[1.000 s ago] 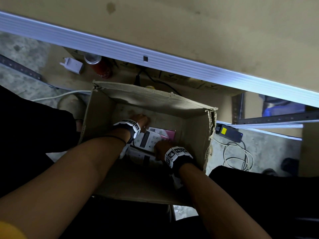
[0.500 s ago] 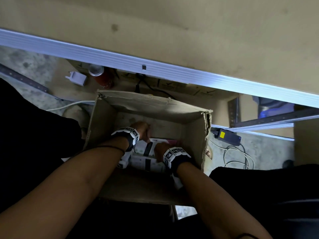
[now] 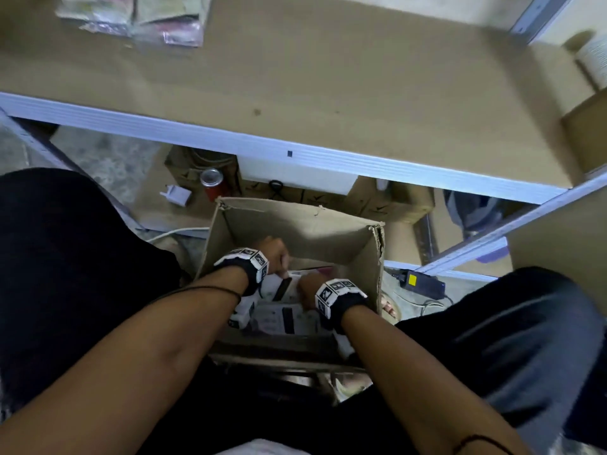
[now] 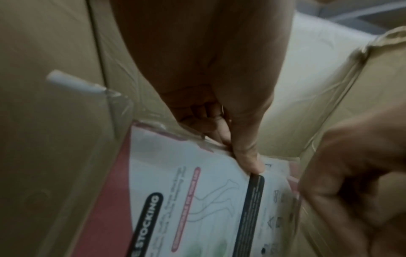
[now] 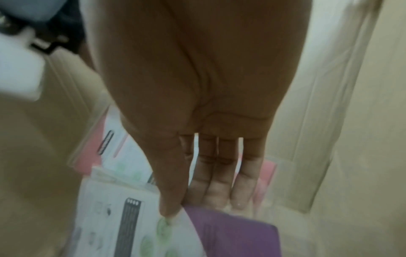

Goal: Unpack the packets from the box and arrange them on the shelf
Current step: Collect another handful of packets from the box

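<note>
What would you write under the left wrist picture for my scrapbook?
Inside the cardboard box, the left hand pinches the top edge of a stocking packet.

- box (image 3: pixel 297 226) around both hands: plain brown cardboard, matt, torn rough at one corner
- packets (image 4: pixel 197 200) under the fingers: glossy clear plastic over printed paper
- shelf (image 3: pixel 328 77) beyond the hands: matt brown board, ribbed pale metal edge

Packets (image 3: pixel 131 18) lie on the shelf (image 3: pixel 328 77).
</note>
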